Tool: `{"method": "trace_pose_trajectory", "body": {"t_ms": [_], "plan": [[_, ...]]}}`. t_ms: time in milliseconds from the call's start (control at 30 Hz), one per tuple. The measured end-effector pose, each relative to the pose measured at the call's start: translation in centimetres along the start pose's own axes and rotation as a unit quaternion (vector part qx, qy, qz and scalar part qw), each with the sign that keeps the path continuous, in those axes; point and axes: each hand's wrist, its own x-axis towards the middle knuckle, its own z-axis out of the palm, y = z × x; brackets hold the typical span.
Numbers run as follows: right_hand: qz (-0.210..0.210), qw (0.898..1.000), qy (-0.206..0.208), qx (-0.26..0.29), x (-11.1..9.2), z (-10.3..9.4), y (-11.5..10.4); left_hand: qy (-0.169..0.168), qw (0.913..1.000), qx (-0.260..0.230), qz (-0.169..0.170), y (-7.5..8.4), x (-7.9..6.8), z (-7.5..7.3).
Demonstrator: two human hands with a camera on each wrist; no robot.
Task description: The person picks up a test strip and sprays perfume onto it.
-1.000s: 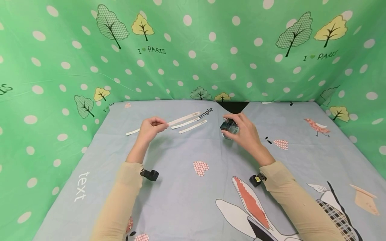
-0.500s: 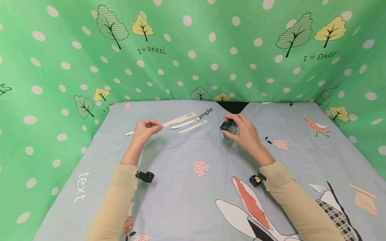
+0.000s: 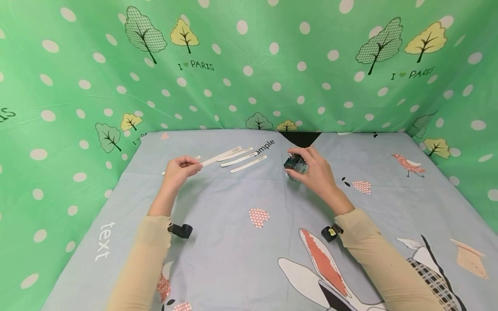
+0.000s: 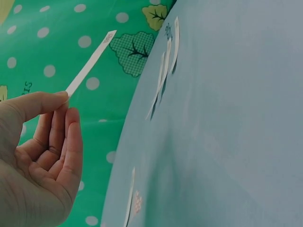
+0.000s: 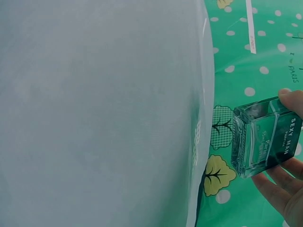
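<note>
My left hand pinches a white perfume test strip near one end, between thumb and fingers. The strip slants up and away to the right, small print at its far tip, and the left wrist view shows it raised above the cloth. In my right hand is a small glass perfume bottle, gripped between thumb and fingers. The right wrist view shows the bottle tilted on its side, dark green at one end with "SEXY MAN" lettering, clear at the other.
Three more strips lie side by side on the grey-blue printed cloth, right of my left hand. Another strip lies farther left, partly hidden behind that hand in the head view. A green dotted curtain closes off the back and sides.
My left hand has drawn left and slightly toward me with its strip, uncovering one of the strips on the cloth. The right hand and bottle have stayed in place.
</note>
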Motion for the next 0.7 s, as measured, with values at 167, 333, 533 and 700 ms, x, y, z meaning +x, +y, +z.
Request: {"method": "trace_pose_trajectory", "body": {"t_ms": [167, 333, 533, 700], "plan": [[0.0, 1.0, -0.001, 0.0, 0.0, 0.0, 0.0, 0.01, 0.9998, -0.002, -0.014, -0.5, -0.1, -0.8], [-0.003, 1.0, 0.002, -0.002, 0.0, 0.0, -0.1, 0.017, 0.9995, -0.004, -0.027, -1.0, -0.1, -1.9], [-0.005, 1.0, 0.002, -0.001, 0.1, 0.0, -0.1, 0.02, 0.999, -0.022, -0.033, -1.6, -0.3, -3.1], [-0.002, 1.0, -0.002, -0.001, 0.0, 0.0, 0.0, 0.029, 0.9988, -0.003, -0.04, -1.9, -0.7, -4.0]]}}
